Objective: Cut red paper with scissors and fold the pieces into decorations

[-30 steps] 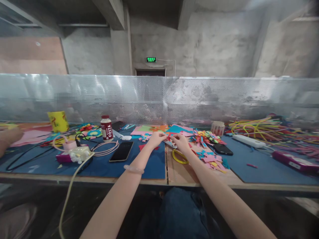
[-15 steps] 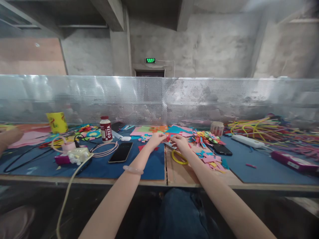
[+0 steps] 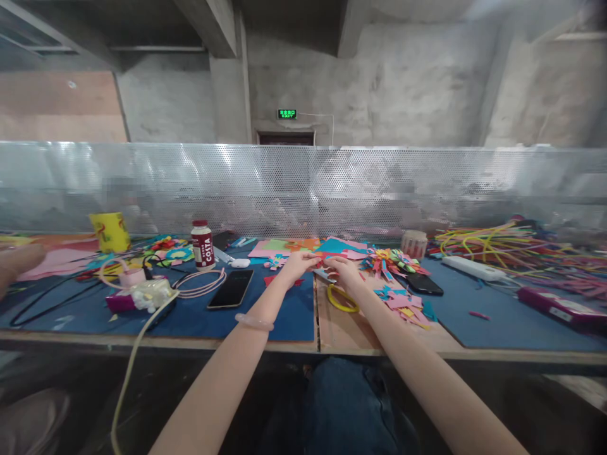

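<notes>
My left hand [image 3: 298,266], with a pale bangle [image 3: 255,322] on its wrist, is closed in a pinch on a small piece of red paper [image 3: 326,258]. Close by on the right, my right hand [image 3: 344,270] has its fingers bent, the fingertips at the same red paper. Beneath the right hand lies what looks like a pair of scissors, with a yellow loop handle [image 3: 342,308] and a grey blade showing. More red paper [image 3: 282,280] rests just left of my left hand. Cut paper strips [image 3: 403,303] lie right of my right forearm.
Left are a phone [image 3: 231,289], a Costa bottle [image 3: 203,246], coiled cable [image 3: 202,284] and a power strip [image 3: 142,297]. Right are paper flowers [image 3: 389,262], another phone [image 3: 423,284] and pipe cleaners [image 3: 493,249]. A perforated metal screen [image 3: 284,183] stands behind. Another person's hand [image 3: 21,259] is far left.
My hands stay nearly in place; the right fingers shift slightly over the red paper. The other person's hand at far left moves a little.
</notes>
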Available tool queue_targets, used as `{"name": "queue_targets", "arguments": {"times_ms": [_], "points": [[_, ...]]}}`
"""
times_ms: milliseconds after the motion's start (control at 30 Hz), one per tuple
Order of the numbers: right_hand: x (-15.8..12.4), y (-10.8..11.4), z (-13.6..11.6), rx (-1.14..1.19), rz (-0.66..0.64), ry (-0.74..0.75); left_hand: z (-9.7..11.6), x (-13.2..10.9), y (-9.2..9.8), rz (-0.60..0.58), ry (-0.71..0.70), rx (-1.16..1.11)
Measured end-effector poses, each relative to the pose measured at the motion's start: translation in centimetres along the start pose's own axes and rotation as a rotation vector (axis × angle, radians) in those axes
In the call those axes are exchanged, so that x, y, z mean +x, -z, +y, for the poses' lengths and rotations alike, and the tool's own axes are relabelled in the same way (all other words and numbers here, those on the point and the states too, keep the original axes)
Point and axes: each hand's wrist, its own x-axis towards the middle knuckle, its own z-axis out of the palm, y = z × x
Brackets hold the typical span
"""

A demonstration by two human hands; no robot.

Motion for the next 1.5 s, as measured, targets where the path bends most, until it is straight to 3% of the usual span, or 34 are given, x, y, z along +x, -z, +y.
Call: {"name": "queue_targets", "arguments": {"times_ms": [367, 900, 1100, 1300, 1500], "points": [[-0.17, 0.03, -0.27, -0.082, -0.009, 0.054, 0.09, -0.04, 0.00, 0.021, 0.024, -0.078], [0.10, -0.17, -0.12, -0.383, 0.107, 0.136, -0.01, -0.16, 0.16, 0.052, 0.003, 0.023], [0.36, -0.12, 0.31, -0.365, 0.070, 0.167, -0.05, -0.06, 0.15, 0.077, 0.011, 0.070], [0.28, -0.12, 0.12, -0.301, 0.064, 0.107, 0.23, -0.17, 0.17, 0.094, 0.018, 0.038], [0.49, 0.00, 0.34, -0.299, 0.043, 0.176, 0.30, -0.27, 0.18, 0.085, 0.012, 0.036]]}}
